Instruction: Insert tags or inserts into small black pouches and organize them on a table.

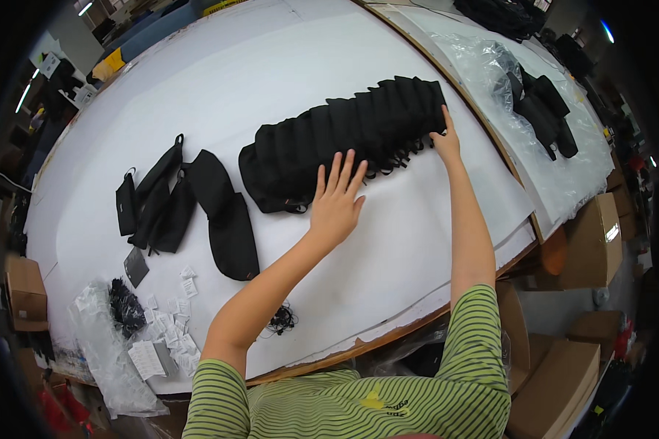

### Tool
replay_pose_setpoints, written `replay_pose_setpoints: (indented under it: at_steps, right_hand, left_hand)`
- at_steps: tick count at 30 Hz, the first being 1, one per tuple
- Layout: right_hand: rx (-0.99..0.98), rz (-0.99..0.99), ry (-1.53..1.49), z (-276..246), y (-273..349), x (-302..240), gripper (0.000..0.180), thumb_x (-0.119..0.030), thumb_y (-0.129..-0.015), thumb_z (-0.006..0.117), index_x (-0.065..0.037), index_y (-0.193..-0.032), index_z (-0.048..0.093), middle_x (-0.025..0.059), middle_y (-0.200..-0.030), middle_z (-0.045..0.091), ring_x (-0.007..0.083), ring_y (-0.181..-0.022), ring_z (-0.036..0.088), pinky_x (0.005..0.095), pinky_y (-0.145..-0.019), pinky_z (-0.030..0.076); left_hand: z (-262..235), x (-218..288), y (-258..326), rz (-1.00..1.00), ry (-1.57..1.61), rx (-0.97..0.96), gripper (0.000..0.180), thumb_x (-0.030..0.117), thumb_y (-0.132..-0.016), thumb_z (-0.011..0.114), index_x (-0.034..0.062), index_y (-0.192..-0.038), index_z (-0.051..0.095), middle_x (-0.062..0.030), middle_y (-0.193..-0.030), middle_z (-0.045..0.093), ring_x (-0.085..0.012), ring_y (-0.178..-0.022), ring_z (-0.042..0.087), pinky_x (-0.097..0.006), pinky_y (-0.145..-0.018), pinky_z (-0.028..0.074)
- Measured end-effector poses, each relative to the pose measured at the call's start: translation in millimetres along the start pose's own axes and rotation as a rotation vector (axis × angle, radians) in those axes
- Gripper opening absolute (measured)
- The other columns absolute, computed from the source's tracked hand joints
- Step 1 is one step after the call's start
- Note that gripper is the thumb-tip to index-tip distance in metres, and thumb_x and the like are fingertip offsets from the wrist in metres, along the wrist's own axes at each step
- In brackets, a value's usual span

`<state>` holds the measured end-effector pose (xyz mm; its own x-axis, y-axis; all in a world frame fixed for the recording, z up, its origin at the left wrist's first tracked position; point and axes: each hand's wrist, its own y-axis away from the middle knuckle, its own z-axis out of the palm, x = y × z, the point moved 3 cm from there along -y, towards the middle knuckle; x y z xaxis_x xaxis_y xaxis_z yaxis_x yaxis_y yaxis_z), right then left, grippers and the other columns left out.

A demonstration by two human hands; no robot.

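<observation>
White surface; left hand spread wide, fingers over black fabric row; right hand half-open against row's right end.

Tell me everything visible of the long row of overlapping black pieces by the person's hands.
The row consists of matte black pieces, apparently fabric, overlapped like shingles, so its upper edge looks stepped. It lies on the white tabletop, slanting from lower left to upper right. Small dark loops stick out along its lower edge, mostly towards the right. The left hand reaches spread fingers over that edge; the right hand is at the row's right end.
</observation>
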<state>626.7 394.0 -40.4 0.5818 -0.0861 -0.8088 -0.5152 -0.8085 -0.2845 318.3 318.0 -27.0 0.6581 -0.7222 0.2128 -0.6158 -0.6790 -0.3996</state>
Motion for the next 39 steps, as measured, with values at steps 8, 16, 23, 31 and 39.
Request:
replay_pose_setpoints:
  at_steps: [8, 16, 23, 31, 39]
  right_hand:
    - [0.096, 0.09, 0.151, 1.4, 45.9, 12.8, 0.093, -0.009, -0.069, 0.067, -0.013, -0.147, 0.015, 0.0251, -0.134, 0.043, 0.038, -0.122, 0.044, 0.0407, -0.102, 0.037]
    - [-0.061, -0.1, 0.057, 12.4, 213.6, -66.6, 0.069, -0.004, -0.076, 0.062, -0.014, -0.139, 0.034, 0.0158, -0.129, 0.045, 0.0328, -0.122, 0.039, 0.0415, -0.104, 0.03]
    - [-0.438, -0.271, 0.056, 60.4, 350.5, -152.6, 0.021, -0.013, -0.078, 0.068, -0.009, -0.098, 0.063, 0.0075, -0.103, 0.054, 0.0257, -0.1, 0.047, 0.0368, -0.09, 0.038]
    - [-0.64, -0.222, 0.04, 89.0, 405.1, -187.5, 0.017, -0.017, -0.078, 0.069, -0.006, -0.091, 0.065, 0.0067, -0.09, 0.055, 0.0223, -0.087, 0.052, 0.0332, -0.078, 0.043]
    - [-0.473, -0.168, -0.092, 40.2, 404.2, -162.2, 0.019, -0.013, -0.082, 0.064, -0.008, -0.1, 0.067, 0.0074, -0.088, 0.059, 0.0223, -0.086, 0.056, 0.0325, -0.079, 0.044]
  left_hand:
    - [26.1, -25.1, -2.2, -0.066, -0.157, 0.081, 0.067, 0.038, -0.089, 0.053, 0.0105, -0.145, 0.028, -0.0057, -0.154, 0.015, -0.0257, -0.142, 0.012, -0.045, -0.113, 0.012]
    - [-85.9, -8.4, 113.7, -0.171, 0.34, -0.025, 0.062, 0.028, -0.088, 0.058, 0.0181, -0.144, 0.032, -0.0125, -0.153, 0.015, -0.0368, -0.14, 0.013, -0.05, -0.112, 0.013]
    - [-217.3, -52.2, 295.1, -0.723, 0.099, 0.203, 0.032, 0.012, -0.085, 0.059, 0.0067, -0.117, 0.057, -0.0122, -0.133, 0.047, -0.0313, -0.127, 0.036, -0.041, -0.105, 0.027]
    - [-266.1, -79.1, 453.4, -1.037, -0.338, 0.31, 0.044, 0.017, -0.088, 0.057, 0.0065, -0.13, 0.046, -0.0154, -0.141, 0.035, -0.0347, -0.13, 0.029, -0.046, -0.107, 0.024]
    - [-250.6, -80.7, 447.3, -0.894, -0.182, 0.333, 0.044, 0.02, -0.089, 0.059, 0.0023, -0.128, 0.049, -0.0146, -0.139, 0.04, -0.0326, -0.129, 0.034, -0.043, -0.107, 0.024]
